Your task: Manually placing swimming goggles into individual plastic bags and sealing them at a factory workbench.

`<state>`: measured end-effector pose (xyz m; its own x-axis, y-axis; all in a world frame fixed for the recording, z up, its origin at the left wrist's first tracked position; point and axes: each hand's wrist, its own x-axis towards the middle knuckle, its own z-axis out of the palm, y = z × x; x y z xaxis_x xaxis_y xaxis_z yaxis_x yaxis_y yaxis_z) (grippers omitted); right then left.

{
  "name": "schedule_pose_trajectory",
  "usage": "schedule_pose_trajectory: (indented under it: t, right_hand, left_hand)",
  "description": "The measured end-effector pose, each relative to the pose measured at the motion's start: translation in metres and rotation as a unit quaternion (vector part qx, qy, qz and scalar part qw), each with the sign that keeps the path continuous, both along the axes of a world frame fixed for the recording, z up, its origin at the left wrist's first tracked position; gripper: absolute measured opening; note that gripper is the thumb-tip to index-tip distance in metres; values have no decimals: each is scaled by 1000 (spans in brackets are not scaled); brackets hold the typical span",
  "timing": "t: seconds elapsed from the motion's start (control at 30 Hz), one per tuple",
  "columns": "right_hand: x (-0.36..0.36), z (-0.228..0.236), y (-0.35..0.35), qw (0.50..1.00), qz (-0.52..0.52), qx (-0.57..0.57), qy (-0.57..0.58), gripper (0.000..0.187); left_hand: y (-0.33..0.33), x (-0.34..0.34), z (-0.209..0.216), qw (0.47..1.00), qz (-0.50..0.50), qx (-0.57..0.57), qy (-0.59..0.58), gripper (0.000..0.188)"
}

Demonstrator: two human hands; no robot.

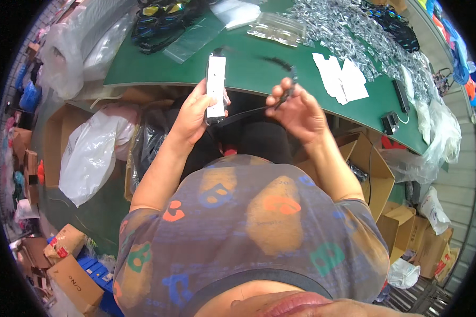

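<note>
Head camera view, listed from largest item to smallest. We work at a broad green table [137, 68] with a curved-looking near edge. Its far right side carries a spread heap of small clear plastic pieces [333, 29]. At the far left lies a cluster of dark goggles with yellowish lenses [154, 29]; a flat transparent plastic bag [193, 42] lies just beside it. White paper slips [338, 79] overlap near the heap, and a clear moulded plastic tray [276, 30] sits at the far middle.

Our left hand [198, 108] is clamped on a long, narrow, dark-edged piece with a white rectangular face [215, 87], thumb against the white. We hold this piece upright in view at the near table edge. Our right hand [299, 108] is clamped between thumb and fingers on a thin black flexible strap [287, 95], whose upper end is blurred.

Progress: the white face is in place on the piece. We judge the strap portion unfinished, since it extends loose between the hands; its attachment points cannot be confirmed. The piece is not yet bagged or set down.
</note>
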<state>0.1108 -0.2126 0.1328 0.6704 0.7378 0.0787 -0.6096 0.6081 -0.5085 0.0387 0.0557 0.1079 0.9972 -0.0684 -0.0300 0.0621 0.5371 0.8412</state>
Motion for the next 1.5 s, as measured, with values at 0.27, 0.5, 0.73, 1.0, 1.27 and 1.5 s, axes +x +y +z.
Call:
schedule_pose_trajectory:
  t: [0.27, 0.5, 0.73, 1.0, 1.27, 1.5]
  right_hand:
    - [47, 31, 65, 644, -352, -360, -577, 20]
    - [58, -17, 86, 632, -427, -384, -521, 27]
    - [56, -19, 84, 860, -190, -396, -261, 27]
    - [49, 2, 59, 980, -5, -165, -107, 29]
    - [-3, 21, 53, 308, -179, -373, -857, 41]
    - [-2, 22, 47, 270, -151, -370, -876, 42]
  left_hand:
    - [-52, -8, 0, 996, 14, 83, -41, 64]
    - [-54, -11, 17, 997, -48, -60, 13, 51]
    - [-45, -19, 7, 998, -17, 61, -21, 51]
    - [-24, -35, 21, 977, -144, -112, 113, 38]
    - [-5, -48, -4, 920, -195, -244, 236, 31]
    - [-13, -49, 12, 941, -148, -207, 222, 34]
